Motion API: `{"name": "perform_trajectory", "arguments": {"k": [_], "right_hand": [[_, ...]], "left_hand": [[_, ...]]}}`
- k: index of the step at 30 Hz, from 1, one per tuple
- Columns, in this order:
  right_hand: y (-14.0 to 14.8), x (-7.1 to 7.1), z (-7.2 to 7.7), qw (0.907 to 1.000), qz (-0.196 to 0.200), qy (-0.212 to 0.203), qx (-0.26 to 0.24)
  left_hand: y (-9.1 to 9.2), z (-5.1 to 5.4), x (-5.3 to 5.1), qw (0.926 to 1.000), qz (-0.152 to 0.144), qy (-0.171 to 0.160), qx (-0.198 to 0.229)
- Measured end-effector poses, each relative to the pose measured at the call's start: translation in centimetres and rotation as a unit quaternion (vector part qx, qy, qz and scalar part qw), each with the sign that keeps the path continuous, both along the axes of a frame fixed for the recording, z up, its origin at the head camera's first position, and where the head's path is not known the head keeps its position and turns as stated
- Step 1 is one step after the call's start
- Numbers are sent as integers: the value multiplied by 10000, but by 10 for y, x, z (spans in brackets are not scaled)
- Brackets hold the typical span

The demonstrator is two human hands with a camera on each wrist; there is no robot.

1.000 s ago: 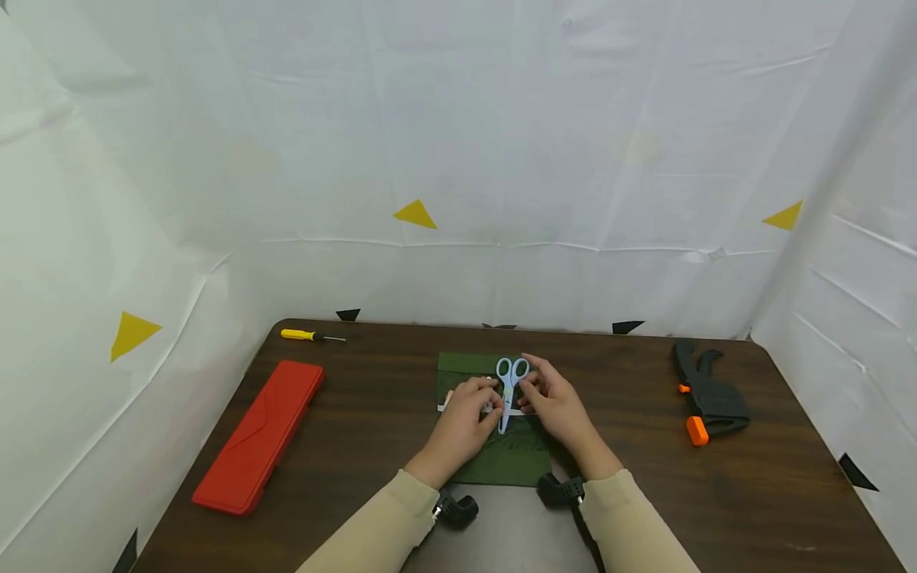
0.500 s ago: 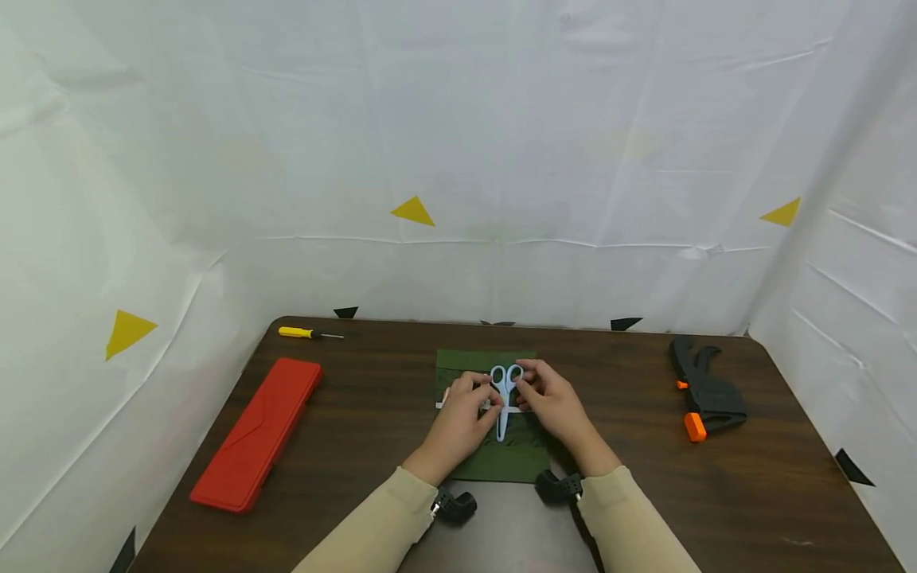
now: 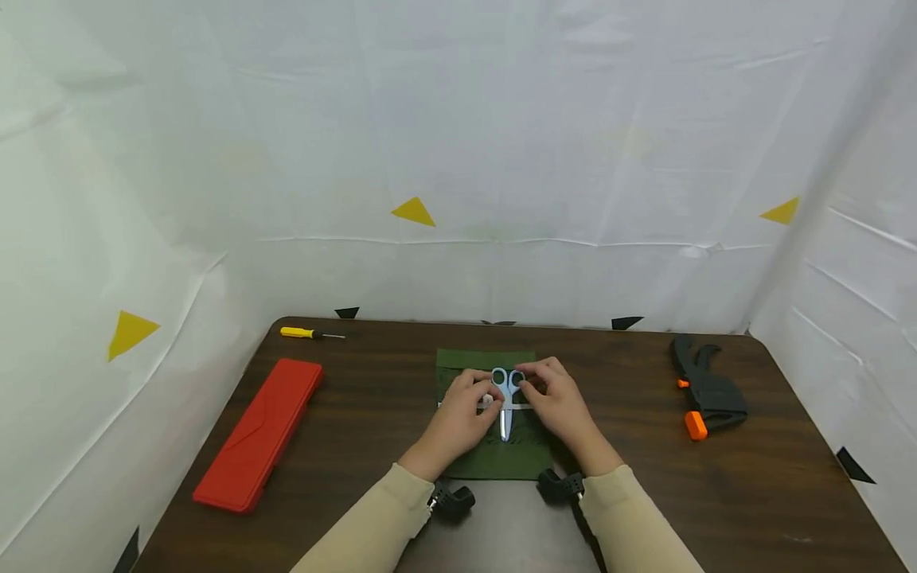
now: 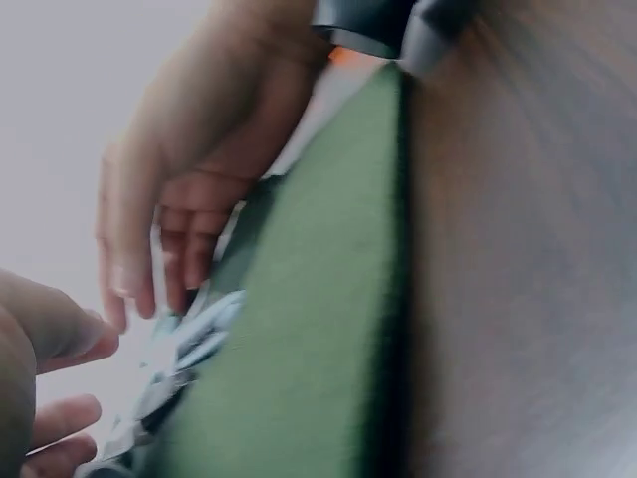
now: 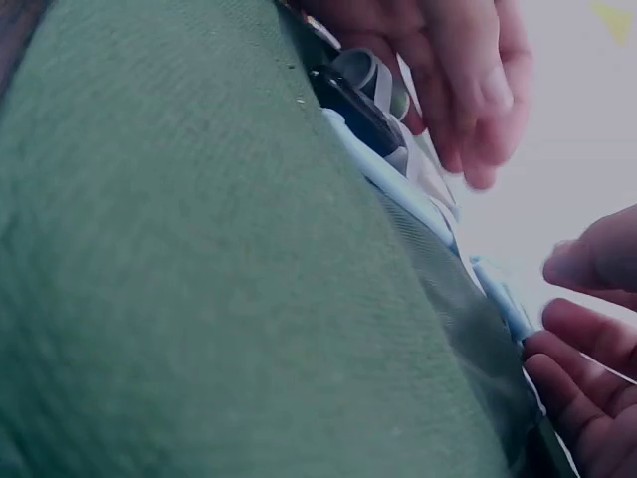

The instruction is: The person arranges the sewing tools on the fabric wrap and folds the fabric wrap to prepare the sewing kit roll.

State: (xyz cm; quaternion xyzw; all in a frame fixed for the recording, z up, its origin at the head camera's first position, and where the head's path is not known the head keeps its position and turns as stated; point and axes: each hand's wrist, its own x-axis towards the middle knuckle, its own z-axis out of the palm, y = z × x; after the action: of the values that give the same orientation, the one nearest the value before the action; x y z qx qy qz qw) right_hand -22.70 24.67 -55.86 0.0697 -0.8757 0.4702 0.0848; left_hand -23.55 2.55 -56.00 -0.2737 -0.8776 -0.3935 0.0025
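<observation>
Light blue scissors point(image 3: 505, 426) lie on a dark green fabric pouch point(image 3: 501, 465), handles away from the person, with a white strap point(image 3: 522, 407) crossing them. My right hand point(image 3: 555, 394) is at the right handle loop; in the right wrist view its thumb and index finger stand apart, with fingertips point(image 5: 537, 342) by the handle. On the left of the scissors hovers my left hand point(image 3: 462, 410), its fingers bent loosely with nothing plainly held. Tucked along the strap are a black item point(image 5: 360, 112) and a grey round item point(image 5: 356, 68), partly hidden by the left hand.
On the brown table point(image 3: 380, 398) a red case point(image 3: 259, 434) lies at the left. Behind it is a yellow-handled screwdriver point(image 3: 299, 333). A black and orange clamp point(image 3: 709, 390) lies at the right. White sheeting point(image 3: 501, 159) encloses the back and sides.
The scissors have slid a little toward the person, through the white strap, and lie straighter. Both hands stay close beside them; in the right wrist view the right thumb and index finger are now apart.
</observation>
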Motion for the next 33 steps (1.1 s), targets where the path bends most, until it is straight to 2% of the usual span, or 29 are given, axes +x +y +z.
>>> {"name": "perform_trajectory", "arguments": {"k": [2,5,8,12,15,19,23,25,27,33], "right_hand": [[2,1,1,9999,-14,-1,169],[2,1,2,9996,30,-73,273],[2,0,1,9993,124,-129,335],[3,-1,-1,9975,466,-173,495],[6,-2,1,9935,918,-176,655],[13,-1,3,9857,1384,-233,937],[17,-1,3,9806,1557,-231,1168],[18,-2,3,9808,1494,-195,1241],[19,-3,1,9832,1266,-134,1310],[26,-3,-2,9871,199,308,1561]], "left_hand": [[-3,5,-4,9998,-54,-152,75],[-12,12,-12,9995,-100,-214,220],[-24,16,-20,9994,45,-172,288],[-40,16,-29,9991,383,-189,73],[-50,9,-36,9977,466,-422,-236],[-56,-1,-44,9957,284,-761,-455],[-59,-2,-51,9956,-54,-785,-513],[-61,0,-53,9957,-186,-729,-547],[-63,1,-53,9955,-213,-643,-658],[-63,7,-44,9901,9,-322,-1368]]}}
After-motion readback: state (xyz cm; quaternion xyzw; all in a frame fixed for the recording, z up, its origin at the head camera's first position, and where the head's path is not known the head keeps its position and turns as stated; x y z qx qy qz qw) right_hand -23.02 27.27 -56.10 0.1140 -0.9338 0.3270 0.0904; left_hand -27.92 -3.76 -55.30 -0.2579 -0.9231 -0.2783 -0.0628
